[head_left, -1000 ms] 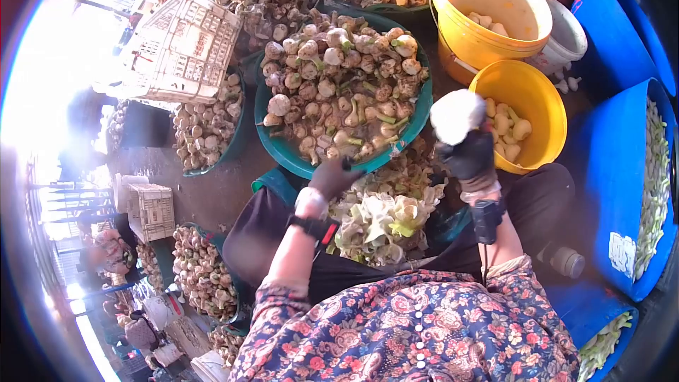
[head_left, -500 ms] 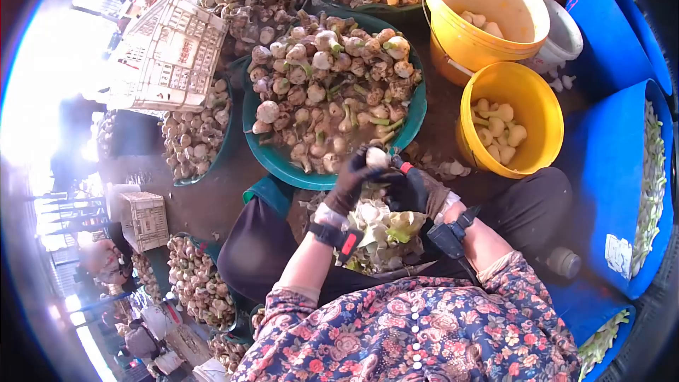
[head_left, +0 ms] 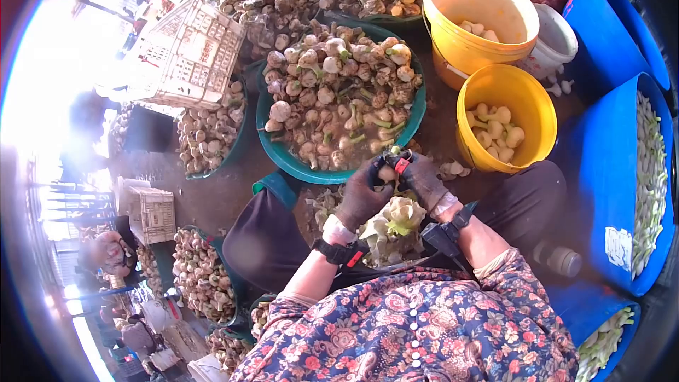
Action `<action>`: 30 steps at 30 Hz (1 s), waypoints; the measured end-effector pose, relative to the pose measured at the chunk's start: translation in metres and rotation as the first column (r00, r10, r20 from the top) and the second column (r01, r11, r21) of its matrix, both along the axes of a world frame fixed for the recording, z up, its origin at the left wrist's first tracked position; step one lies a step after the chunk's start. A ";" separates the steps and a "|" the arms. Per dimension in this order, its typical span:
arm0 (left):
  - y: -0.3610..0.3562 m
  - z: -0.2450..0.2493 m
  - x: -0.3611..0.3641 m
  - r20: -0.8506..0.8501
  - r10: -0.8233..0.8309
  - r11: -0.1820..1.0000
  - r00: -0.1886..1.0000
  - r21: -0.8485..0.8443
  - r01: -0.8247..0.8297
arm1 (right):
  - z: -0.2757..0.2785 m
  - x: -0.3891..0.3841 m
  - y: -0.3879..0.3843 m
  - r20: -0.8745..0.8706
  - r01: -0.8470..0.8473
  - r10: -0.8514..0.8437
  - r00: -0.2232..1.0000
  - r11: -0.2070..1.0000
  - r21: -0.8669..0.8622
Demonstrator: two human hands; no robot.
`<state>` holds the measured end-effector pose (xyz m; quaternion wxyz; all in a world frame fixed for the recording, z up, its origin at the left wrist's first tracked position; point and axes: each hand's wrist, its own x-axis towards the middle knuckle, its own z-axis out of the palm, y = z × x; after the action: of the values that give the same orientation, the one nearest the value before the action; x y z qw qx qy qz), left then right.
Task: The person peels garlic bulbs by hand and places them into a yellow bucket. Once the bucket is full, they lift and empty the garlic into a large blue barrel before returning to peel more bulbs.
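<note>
In the head view, my gloved left hand (head_left: 363, 192) is closed around a pale garlic bulb (head_left: 387, 173). Right beside it, my gloved right hand (head_left: 422, 180) is curled with its fingers against the bulb. A small tool with a red part (head_left: 402, 165) sticks out of the right hand's grip; its working end is hidden. Below both hands, pale peeled-off garlic skins and leaves (head_left: 396, 223) are heaped in my lap. Just beyond them stands a green tub (head_left: 283, 158) of unpeeled garlic bulbs, some in murky water.
A yellow bucket (head_left: 544, 117) with cleaned bulbs stands at the right, another yellow bucket (head_left: 488, 53) behind it. Blue containers (head_left: 601, 191) line the right side. A white crate (head_left: 185, 56) rests over garlic at the left. People (head_left: 113, 255) sit far left.
The garlic bulb is now lower and more covered by my fingers. My hands have drawn together around it, and the whole view has shifted slightly.
</note>
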<state>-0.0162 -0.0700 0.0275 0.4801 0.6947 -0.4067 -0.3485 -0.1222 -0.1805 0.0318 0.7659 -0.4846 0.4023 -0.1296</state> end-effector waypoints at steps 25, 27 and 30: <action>0.010 -0.005 0.019 0.550 -0.082 0.996 0.831 0.026 0.081 | -0.037 -0.008 -0.009 -0.131 -0.370 0.361 0.923 0.928 -0.050; 0.009 -0.006 0.011 0.415 -0.006 1.000 0.910 0.001 0.007 | -0.033 -0.007 -0.004 -0.079 -0.331 0.325 0.943 0.938 -0.100; 0.010 -0.009 0.007 -0.184 0.218 0.956 0.958 0.238 -0.171 | -0.036 -0.003 -0.001 0.101 -0.251 0.284 0.953 0.933 -0.258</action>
<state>-0.0089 -0.0602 0.0187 0.4725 0.7399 -0.2424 -0.4129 -0.1255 -0.1812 -0.0042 0.7373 -0.6145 0.2602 -0.1050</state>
